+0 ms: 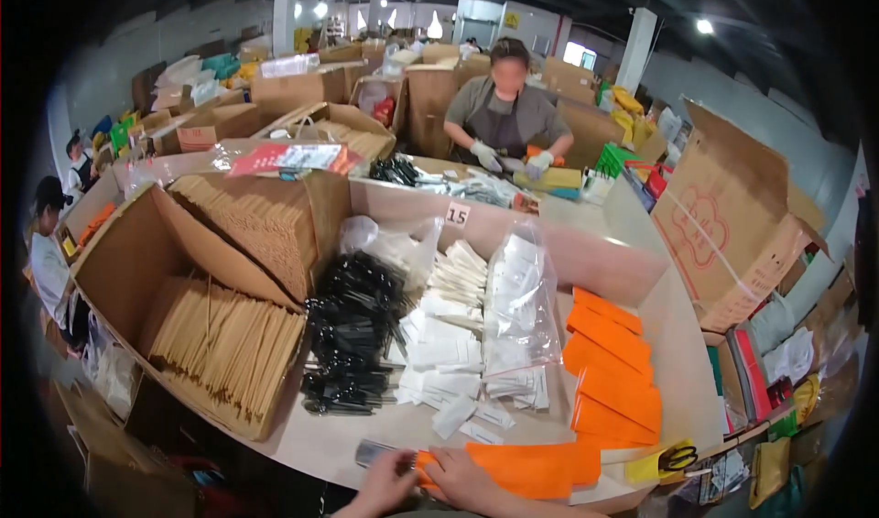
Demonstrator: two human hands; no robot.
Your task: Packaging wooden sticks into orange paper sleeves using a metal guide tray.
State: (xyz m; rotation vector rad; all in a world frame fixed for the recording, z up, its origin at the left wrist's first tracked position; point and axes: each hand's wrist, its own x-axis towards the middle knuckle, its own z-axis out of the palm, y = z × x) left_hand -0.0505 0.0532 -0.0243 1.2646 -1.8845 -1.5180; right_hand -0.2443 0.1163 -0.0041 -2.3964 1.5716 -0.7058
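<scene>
At the near edge of the table lie flat orange paper sleeves [536, 468], overlapping in a row. My right hand [462, 481] rests on their left end, its fingers bent over the orange paper. My left hand [389, 479] is beside it with fingertips pinched together at that same end; what is between them is hidden. A grey, shiny strip [371, 452] sticks out behind the left hand. Farther right, more orange sleeves [615, 381] fan out in a stack. White paper packets [439, 353] and black plastic cutlery [357, 316] are heaped in front of my hands.
On the left, a cardboard box [119, 261] holds bundled wooden chopsticks [224, 344]. A clear bag [522, 307] of white packets lies beside the heap. Black-handled scissors [678, 458] sit in a yellow holder at right. Across the partition [586, 271], a gloved co-worker [508, 115] handles items.
</scene>
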